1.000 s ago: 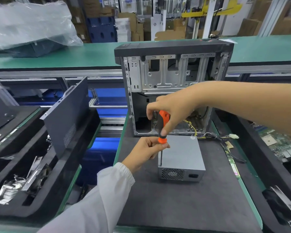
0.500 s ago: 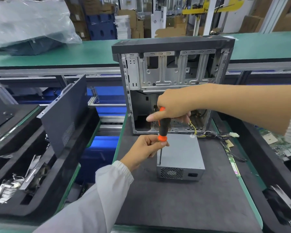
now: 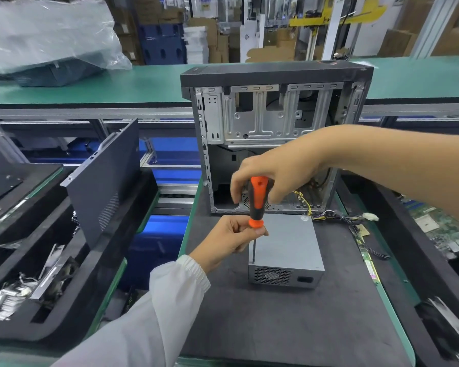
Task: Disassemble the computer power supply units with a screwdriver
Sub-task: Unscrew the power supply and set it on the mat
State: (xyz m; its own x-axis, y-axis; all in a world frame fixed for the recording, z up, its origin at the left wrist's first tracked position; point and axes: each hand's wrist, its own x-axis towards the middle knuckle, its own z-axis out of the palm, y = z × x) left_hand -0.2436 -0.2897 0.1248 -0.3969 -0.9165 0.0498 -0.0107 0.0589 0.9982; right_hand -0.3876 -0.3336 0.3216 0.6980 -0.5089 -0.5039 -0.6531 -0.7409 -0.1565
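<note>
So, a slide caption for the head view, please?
Both hands steady a screwdriver upright on the power supply unit.

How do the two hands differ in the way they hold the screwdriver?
The right hand grips the top of the screwdriver handle from above; the left hand pinches its lower orange collar from the side. The right arm is bare; the left wears a white sleeve. Both hold the same upright tool over the power supply.

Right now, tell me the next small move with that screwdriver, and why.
Probably keep turning the screwdriver with the right hand while the left hand steadies its collar: the tip stands upright on the near-left corner of the power supply, and its cover looks still on.
</note>
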